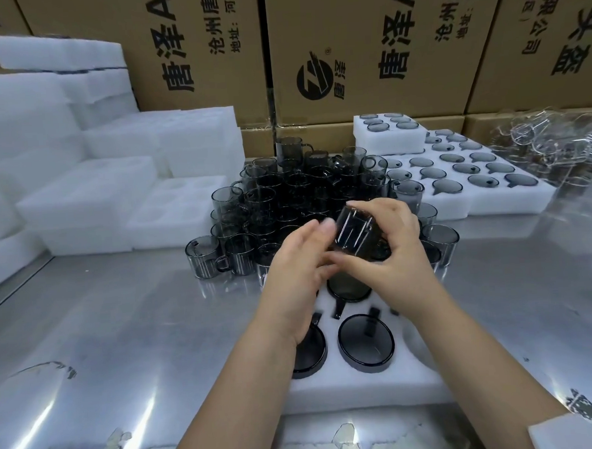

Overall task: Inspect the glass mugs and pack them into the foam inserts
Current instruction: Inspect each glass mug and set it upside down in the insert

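Note:
Both hands hold one smoky grey glass mug [355,233] tilted in the air above a white foam insert [361,390] near the table's front. My right hand [390,253] grips the mug's far side. Against its near side rest the fingers of my left hand [299,275]. The insert holds three mugs that I can see: one at front middle [366,347], one [310,355] partly under my left wrist, one [349,288] under my hands. Behind my hands stands a dense cluster of loose grey mugs [296,196].
Filled foam inserts [458,209] lie at the back right, one stacked [388,138]. Empty foam inserts [114,192] pile up at the left. Clear glassware [554,149] sits far right. Cardboard boxes [364,49] wall off the back. The steel table [122,336] is shiny.

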